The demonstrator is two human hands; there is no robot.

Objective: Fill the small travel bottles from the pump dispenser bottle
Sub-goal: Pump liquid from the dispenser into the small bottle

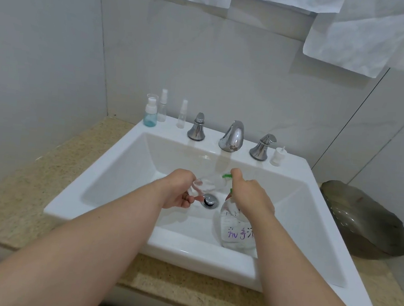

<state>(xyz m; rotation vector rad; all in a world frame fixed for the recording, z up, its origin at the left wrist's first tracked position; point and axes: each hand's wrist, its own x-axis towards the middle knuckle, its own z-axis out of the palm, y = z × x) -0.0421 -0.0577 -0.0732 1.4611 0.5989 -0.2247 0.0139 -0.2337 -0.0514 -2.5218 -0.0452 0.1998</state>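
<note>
Standing in the white sink [100, 167], the clear pump dispenser bottle [237, 232] has the right hand [251, 197] curled over its green pump head. The left hand [180, 192] pinches a small clear travel bottle [202, 185] at the nozzle. Filling looks underway; next, press steadily, keeping mouth under spout.

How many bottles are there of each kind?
Clear small bottles: 3
Blue small bottle: 1
Big pump bottle: 1
Total: 5
</note>
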